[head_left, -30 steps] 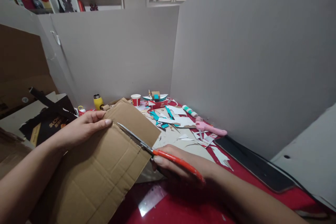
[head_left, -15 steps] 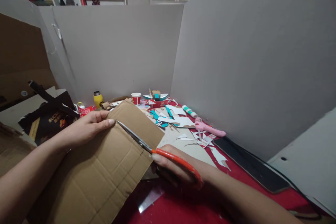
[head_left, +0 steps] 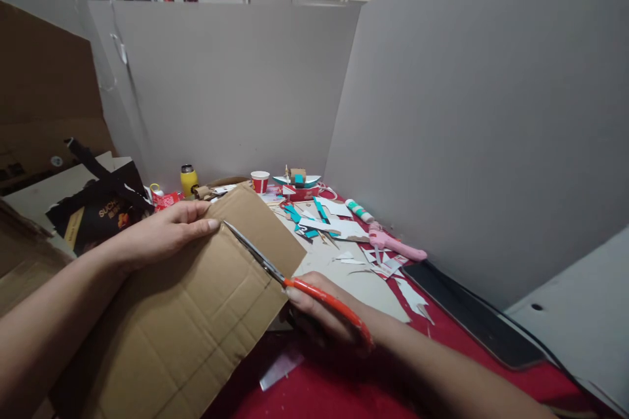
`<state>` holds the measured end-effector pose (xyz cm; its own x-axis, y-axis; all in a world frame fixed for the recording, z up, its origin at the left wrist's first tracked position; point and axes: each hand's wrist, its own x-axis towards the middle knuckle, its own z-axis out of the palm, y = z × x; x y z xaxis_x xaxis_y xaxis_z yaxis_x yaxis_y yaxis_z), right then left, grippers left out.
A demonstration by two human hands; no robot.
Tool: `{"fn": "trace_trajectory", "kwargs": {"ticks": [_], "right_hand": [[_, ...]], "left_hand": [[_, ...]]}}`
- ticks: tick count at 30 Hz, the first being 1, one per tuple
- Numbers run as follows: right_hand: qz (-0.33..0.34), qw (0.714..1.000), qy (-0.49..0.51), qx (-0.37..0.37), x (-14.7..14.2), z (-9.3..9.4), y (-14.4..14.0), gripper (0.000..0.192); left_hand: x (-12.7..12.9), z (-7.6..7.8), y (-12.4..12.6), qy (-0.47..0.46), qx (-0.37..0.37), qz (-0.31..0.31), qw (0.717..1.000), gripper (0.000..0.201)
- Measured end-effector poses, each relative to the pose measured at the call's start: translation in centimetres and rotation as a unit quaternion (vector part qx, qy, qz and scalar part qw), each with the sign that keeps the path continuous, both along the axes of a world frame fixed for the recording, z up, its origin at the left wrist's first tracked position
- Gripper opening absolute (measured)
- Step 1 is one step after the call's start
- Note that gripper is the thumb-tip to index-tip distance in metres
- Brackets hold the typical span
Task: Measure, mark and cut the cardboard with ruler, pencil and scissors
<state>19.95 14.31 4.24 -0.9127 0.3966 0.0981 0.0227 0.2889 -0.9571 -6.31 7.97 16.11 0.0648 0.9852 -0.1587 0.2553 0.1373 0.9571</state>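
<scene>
My left hand [head_left: 162,234] presses on the far edge of a large brown corrugated cardboard sheet [head_left: 196,321], thumb and fingers gripping it. My right hand [head_left: 327,315] holds orange-handled scissors [head_left: 295,285], whose steel blades lie across the cardboard's right part and point toward my left fingertips. The blades look nearly closed inside a cut in the sheet.
The red table [head_left: 344,386] carries paper scraps [head_left: 334,229], a pink glue gun [head_left: 396,245], a glue stick [head_left: 358,211], a red paper cup [head_left: 259,181], a yellow bottle [head_left: 188,179], a small paper boat model [head_left: 296,182] and a black slab [head_left: 472,317]. Grey partition boards [head_left: 466,111] wall the back and right.
The camera has shifted slightly, so the scene sits a little further right. The scissors have crept forward along the cut toward my left hand, which keeps its hold.
</scene>
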Motion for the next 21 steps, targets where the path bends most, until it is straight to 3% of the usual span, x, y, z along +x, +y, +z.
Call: {"fn": "trace_trajectory", "kwargs": {"ticks": [6,16,21], "right_hand": [[-0.012,0.997,0.027,-0.065,-0.2,-1.3,-0.1,0.056],[-0.038,0.996,0.01,-0.076,-0.4,-0.2,-1.6,0.064],[-0.019,0.996,0.019,-0.087,-0.2,-0.6,-1.3,0.067]], "left_hand": [[-0.1,0.2,0.1,-0.004,0.003,-0.018,1.0,0.027],[0.4,1.0,-0.2,-0.008,0.013,-0.032,0.999,0.029],[0.4,1.0,-0.1,-0.02,0.016,-0.037,0.999,0.026]]}}
